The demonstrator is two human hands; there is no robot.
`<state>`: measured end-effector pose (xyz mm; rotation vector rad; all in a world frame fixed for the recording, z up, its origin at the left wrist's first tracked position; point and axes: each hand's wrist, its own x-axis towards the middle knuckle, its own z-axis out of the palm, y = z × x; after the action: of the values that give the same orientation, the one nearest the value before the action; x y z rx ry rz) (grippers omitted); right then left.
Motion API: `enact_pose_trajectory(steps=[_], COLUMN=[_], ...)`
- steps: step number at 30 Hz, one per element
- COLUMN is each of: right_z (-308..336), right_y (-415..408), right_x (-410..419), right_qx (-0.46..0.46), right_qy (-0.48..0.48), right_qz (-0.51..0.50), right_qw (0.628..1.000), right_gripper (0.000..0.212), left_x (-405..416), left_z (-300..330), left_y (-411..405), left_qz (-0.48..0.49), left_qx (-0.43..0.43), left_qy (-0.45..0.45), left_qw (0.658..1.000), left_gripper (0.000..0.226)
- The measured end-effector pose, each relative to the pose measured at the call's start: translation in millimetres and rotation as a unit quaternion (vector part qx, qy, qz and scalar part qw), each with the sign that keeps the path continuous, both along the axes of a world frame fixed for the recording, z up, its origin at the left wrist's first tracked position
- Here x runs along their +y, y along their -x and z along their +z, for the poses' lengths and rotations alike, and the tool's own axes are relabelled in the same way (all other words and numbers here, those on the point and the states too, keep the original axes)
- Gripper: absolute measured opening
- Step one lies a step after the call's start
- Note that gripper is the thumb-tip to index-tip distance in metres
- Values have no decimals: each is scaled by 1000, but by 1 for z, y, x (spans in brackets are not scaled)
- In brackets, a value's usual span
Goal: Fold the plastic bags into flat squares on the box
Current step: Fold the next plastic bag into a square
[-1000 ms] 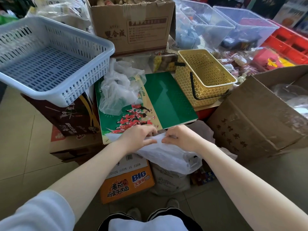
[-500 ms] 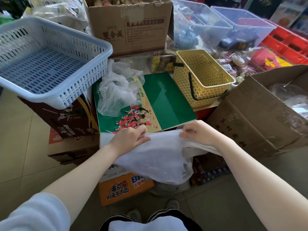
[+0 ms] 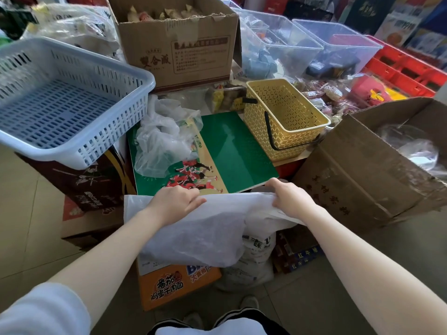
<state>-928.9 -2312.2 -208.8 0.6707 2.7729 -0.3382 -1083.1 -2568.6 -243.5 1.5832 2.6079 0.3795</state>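
A white plastic bag (image 3: 205, 228) hangs spread out in front of the green box (image 3: 237, 151), just below its near edge. My left hand (image 3: 176, 201) pinches the bag's top edge at the left. My right hand (image 3: 290, 197) grips the top edge at the right, where the bag bunches. The bag's lower part drapes over the cartons beneath. A crumpled pile of clear plastic bags (image 3: 162, 139) lies on the box's left side.
A yellow handled basket (image 3: 283, 117) stands right of the green box, a blue-white lattice basket (image 3: 58, 100) to its left. An open brown carton (image 3: 367, 165) sits at the right, another carton (image 3: 179, 42) behind. An orange noodle carton (image 3: 174, 286) and a white sack (image 3: 251, 264) stand below.
My hands have moved apart along the bag's top edge, and the bunched bag is now stretched out wide and hanging flat. The view has shifted slightly.
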Motion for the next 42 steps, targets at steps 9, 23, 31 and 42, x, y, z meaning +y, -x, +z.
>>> enact_pose_trajectory(steps=[9,23,31,42], right_z=[14,-17,53,69], right_y=[-2,0,12,4], right_x=[22,3,-52,-82], right_qx=[31,252,343,386], right_qy=[206,270,462,515], right_qz=[-100,-342,-115,0], right_qw=[973,864,810,765], right_gripper=[13,13,16,18], left_x=[-9,-9,26,42], left_z=[-2,-10,41,76], left_y=[20,12,-9,-46], left_qz=[36,73,11,28], left_qx=[-31,-145,-276,-449], left_qy=[-21,-50,-163,-378], left_qw=[999,986,947,809], left_gripper=[63,41,50,25])
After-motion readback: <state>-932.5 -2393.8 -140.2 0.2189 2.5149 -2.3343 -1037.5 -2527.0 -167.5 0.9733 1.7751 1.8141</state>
